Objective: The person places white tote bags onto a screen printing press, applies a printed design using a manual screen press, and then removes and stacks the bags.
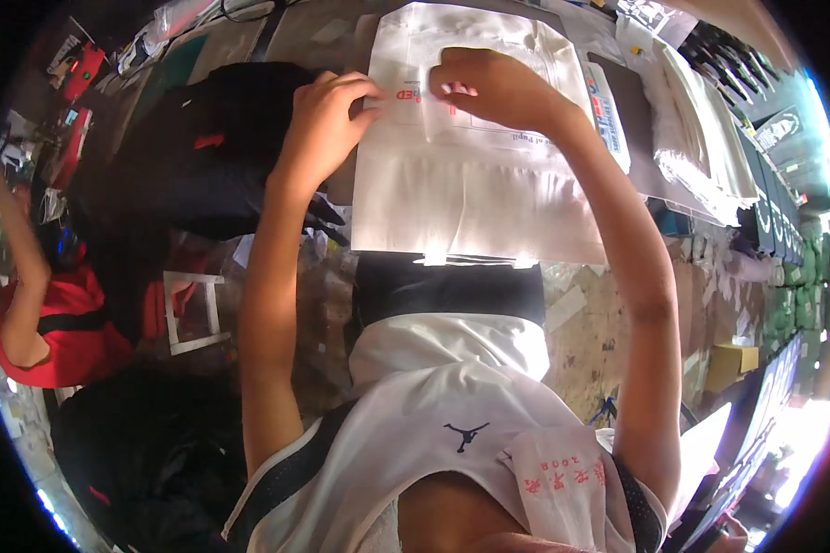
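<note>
A flat white bag-like piece (pixel 470 203) with red and dark print lies on the work surface in front of me. My left hand (pixel 327 124) is at its left edge, palm down, with fingers bent and a gap between thumb and forefinger. Nothing shows in that hand; its fingertips reach the white edge. Over the printed upper part is my right hand (pixel 489 88), its fingers curled inward toward the print. What those fingers pinch, if anything, is hidden beneath them. Two small white tabs (pixel 438 259) stick out at the near edge.
Dark cloth (pixel 217 138) is heaped to the left. A stack of white pieces (pixel 701 129) lies to the right, beside a printed packet (pixel 609 120). A white frame-like stool (pixel 194 313) stands lower left, near a person in red (pixel 60 323). A yellowish box (pixel 733 364) sits right.
</note>
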`<state>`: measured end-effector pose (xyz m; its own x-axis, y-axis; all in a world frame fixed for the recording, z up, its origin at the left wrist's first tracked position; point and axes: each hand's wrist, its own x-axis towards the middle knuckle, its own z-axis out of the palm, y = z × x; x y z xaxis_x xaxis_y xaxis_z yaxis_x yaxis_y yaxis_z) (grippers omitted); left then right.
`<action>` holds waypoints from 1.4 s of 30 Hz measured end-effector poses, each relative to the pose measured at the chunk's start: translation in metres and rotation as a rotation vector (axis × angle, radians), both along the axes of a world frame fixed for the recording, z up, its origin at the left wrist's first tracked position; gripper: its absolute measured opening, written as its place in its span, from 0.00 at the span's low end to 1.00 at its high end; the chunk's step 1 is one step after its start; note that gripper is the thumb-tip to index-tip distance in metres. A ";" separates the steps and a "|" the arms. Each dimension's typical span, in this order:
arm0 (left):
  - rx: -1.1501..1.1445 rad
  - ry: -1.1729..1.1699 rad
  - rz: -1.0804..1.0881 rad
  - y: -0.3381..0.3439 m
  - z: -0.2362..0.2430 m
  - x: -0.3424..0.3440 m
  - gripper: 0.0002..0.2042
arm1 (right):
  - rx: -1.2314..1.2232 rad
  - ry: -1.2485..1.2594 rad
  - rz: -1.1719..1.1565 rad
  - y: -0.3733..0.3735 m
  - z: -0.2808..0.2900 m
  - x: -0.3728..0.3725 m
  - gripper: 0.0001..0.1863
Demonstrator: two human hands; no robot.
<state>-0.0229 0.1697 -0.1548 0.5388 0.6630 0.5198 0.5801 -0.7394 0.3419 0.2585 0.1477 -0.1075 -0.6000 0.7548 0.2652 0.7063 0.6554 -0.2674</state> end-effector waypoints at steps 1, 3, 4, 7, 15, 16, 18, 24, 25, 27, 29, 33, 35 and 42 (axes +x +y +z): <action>0.003 0.003 0.005 -0.002 0.001 0.000 0.10 | -0.013 0.001 -0.039 -0.007 0.003 0.010 0.03; -0.008 -0.006 0.009 -0.003 0.000 -0.002 0.10 | -0.062 0.057 -0.112 -0.021 0.007 0.035 0.03; -0.018 -0.018 -0.005 -0.003 0.000 0.001 0.10 | -0.085 0.085 -0.160 -0.030 0.009 0.052 0.03; -0.027 -0.017 -0.005 -0.005 0.002 0.004 0.10 | -0.115 0.137 -0.253 -0.055 0.007 0.107 0.04; -0.019 0.027 -0.001 -0.008 0.005 0.004 0.12 | -0.048 0.310 -0.561 -0.154 -0.005 0.249 0.06; 0.015 0.038 0.004 -0.009 0.004 0.005 0.12 | -0.051 0.339 -0.599 -0.168 -0.010 0.268 0.06; 0.078 0.056 0.046 -0.017 0.003 0.009 0.13 | -0.075 0.270 -0.751 -0.200 -0.018 0.303 0.07; 0.209 0.010 0.157 -0.047 -0.004 0.039 0.12 | -0.209 0.469 -0.979 -0.287 -0.063 0.341 0.06; 0.191 -0.023 0.122 -0.052 -0.004 0.046 0.11 | -0.252 0.524 -0.994 -0.299 -0.067 0.342 0.06; 0.128 -0.026 0.039 -0.061 -0.002 0.056 0.09 | -0.267 0.498 -1.000 -0.308 -0.071 0.333 0.07; 0.083 -0.055 -0.055 -0.058 0.001 0.069 0.08 | -0.358 0.569 -0.943 -0.316 -0.075 0.334 0.09; 0.098 -0.037 -0.175 -0.018 -0.004 0.091 0.17 | -0.475 0.459 -1.004 -0.317 -0.091 0.344 0.06; 0.126 0.014 -0.204 -0.001 -0.008 0.100 0.22 | -0.496 0.353 -1.009 -0.307 -0.097 0.335 0.05; 0.185 0.204 -0.145 0.022 -0.004 0.116 0.32 | -0.504 0.222 -0.916 -0.284 -0.149 0.311 0.03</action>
<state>0.0930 0.1921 -0.1588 0.7267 0.4754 0.4960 0.5063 -0.8585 0.0810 0.5698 -0.1367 -0.2568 0.2744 0.9465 -0.1698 0.7758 -0.3222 -0.5424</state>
